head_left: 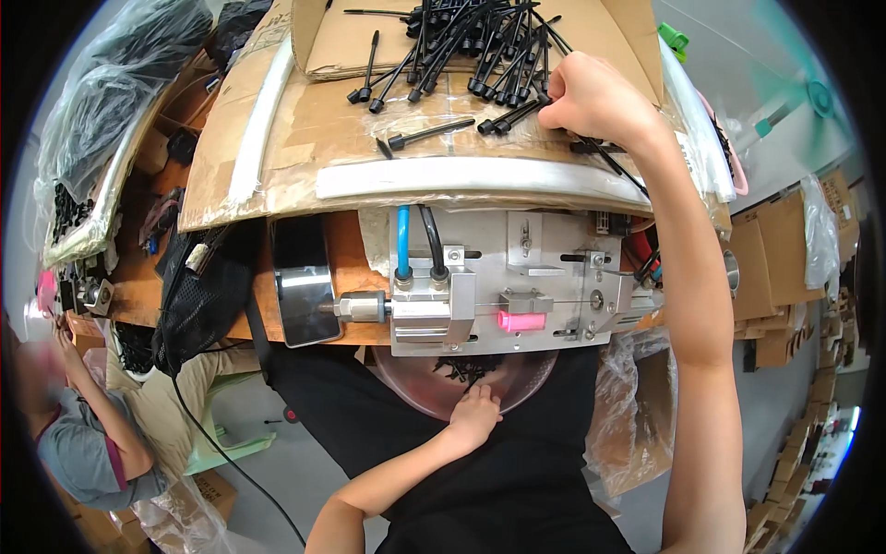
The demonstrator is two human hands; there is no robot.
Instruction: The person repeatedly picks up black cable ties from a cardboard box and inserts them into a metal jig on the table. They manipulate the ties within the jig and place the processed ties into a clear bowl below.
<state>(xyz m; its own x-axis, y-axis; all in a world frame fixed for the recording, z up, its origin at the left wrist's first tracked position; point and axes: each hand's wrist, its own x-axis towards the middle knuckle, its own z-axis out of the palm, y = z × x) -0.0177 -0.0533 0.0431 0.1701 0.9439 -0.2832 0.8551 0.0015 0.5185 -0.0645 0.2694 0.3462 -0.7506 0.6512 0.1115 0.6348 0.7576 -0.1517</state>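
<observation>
Nearest the wearer: left hand (475, 414) lies palm-down on the rim of a clear, pink-tinted plastic bowl (420, 392) held in the lap under the counter edge. Its fingers (484, 397) are spread flat, resting rather than gripping, holding nothing. Small black parts sit in the bowl; too small to tell their kind.

Above the bowl, a bare-metal fixture (517, 282) is mounted at the counter (355, 249) edge: machined aluminium plates, slotted, with a blue air hose (403, 242), a black hose beside it, and a pink plastic block (521, 320) at the front. Hard, smooth, square-edged.

Farther out, a sheet of worn brown cardboard (314, 138) covers the counter, edged with white foam strip (461, 177).

Right hand (595, 97) reaches across to the cardboard, fingers curled tight into a fist at the near edge of a pile of black plastic pins (480, 46). It seems to pinch one or more pins by the thick end, though the grip is hidden beneath the knuckles.

Handling judgement: the pins look very light, thin-shafted, stiff yet slightly springy, smooth and apt to tangle or roll. Best hold is likely the stubby ribbed head, not the slender tail.

Far left: another person's arm; bagged black parts beyond.
</observation>
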